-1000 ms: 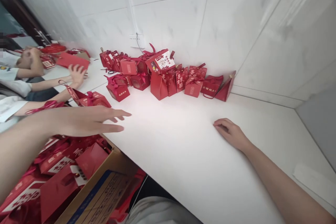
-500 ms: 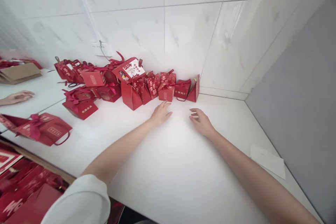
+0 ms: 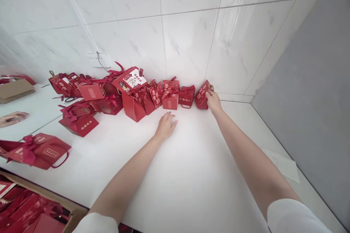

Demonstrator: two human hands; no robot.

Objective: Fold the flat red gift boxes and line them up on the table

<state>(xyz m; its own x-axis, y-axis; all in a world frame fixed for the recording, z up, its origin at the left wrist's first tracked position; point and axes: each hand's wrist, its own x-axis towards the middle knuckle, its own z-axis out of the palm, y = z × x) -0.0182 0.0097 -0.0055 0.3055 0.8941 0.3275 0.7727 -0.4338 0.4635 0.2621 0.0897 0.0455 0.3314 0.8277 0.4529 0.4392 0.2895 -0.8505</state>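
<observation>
My right hand (image 3: 214, 101) grips a red gift box (image 3: 201, 96) by its upper right side, at the right end of the row against the wall. The box has a pointed top and pale lettering on its face. My left hand (image 3: 165, 125) rests over the white table, fingers spread, with nothing in it. Just beyond its fingertips stands a small red box with a ribbon (image 3: 170, 102). Between the two hands, near the wall, sits another red box (image 3: 186, 97) with a cord handle hanging at its front.
More red gift boxes (image 3: 133, 105) crowd the wall to the left, with scissors (image 3: 68, 99) among them. One box (image 3: 49, 151) lies at the table's left edge. A carton of red packaging (image 3: 38, 207) is below. Another person's hand (image 3: 13, 118) is far left. Paper (image 3: 284, 165) lies right.
My right hand has reached forward and taken hold of the rightmost red box, turning its lettered face toward me. My left hand stays open near the row. The view has shifted slightly.
</observation>
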